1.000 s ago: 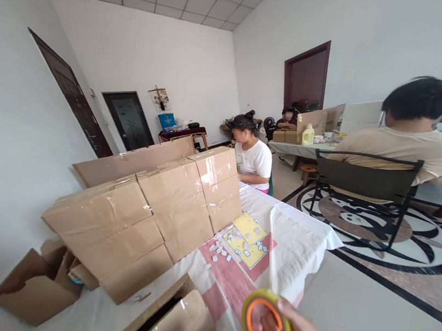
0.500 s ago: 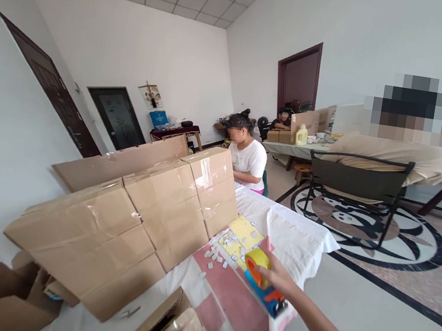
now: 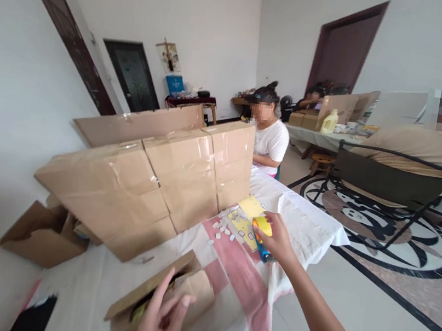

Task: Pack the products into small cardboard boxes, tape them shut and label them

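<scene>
My right hand [image 3: 278,237] is closed round a tape dispenser [image 3: 261,247], blue with a yellow roll of tape on it, held over the right side of the table. Under and beside the dispenser are a yellow printed sheet [image 3: 250,207] and several small pale pieces [image 3: 223,228]. My left hand [image 3: 164,314] is in front of a small cardboard box [image 3: 196,289], fingers apart and holding nothing. The box's flaps stand partly raised, and something yellowish shows in the dark gap. Whether my left fingers touch a flap, I cannot tell.
Stacked taped cartons [image 3: 177,181] form a wall along the table's left side. An open carton [image 3: 42,233] stands at the left, with a black object [image 3: 34,317] nearer me. A person in white [image 3: 272,140] sits beyond the cloth-covered table; another sits in a chair [image 3: 394,175] at right.
The camera view has shifted, with the room lying further right and the table higher. My left hand has lifted from the box flap and its fingers have spread. The right hand still holds the dispenser.
</scene>
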Motion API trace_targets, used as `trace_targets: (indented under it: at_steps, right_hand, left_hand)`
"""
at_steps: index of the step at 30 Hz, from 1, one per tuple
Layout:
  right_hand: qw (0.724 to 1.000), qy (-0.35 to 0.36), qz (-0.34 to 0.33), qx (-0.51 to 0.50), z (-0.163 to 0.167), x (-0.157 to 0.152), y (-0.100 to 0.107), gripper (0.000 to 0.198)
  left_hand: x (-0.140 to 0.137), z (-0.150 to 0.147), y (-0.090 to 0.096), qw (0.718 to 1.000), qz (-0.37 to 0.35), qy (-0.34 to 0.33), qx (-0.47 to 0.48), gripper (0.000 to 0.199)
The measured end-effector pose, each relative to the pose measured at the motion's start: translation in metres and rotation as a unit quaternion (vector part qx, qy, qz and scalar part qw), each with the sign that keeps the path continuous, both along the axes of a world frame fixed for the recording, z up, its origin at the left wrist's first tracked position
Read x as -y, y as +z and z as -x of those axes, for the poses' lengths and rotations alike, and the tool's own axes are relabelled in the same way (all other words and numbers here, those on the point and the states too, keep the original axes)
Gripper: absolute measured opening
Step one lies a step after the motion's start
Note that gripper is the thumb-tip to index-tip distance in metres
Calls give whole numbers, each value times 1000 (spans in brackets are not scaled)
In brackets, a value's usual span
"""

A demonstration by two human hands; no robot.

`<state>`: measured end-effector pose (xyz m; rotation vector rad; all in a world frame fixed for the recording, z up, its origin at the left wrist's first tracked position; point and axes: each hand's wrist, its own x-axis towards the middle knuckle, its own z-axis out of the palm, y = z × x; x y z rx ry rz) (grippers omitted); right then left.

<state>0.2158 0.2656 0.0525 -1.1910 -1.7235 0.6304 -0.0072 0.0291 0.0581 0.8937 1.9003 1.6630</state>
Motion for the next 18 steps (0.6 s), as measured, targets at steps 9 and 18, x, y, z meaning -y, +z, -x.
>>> trace_targets:
  at_steps: [9, 18]
  right_hand:
    - [905, 417, 24, -82, 93, 114, 85, 25]
    - [893, 426, -10, -147, 119, 131, 87, 8]
  left_hand:
    - [8, -1, 40, 997, -25, 3, 68, 78]
    - [32, -8, 43, 986, 0, 52, 160, 98]
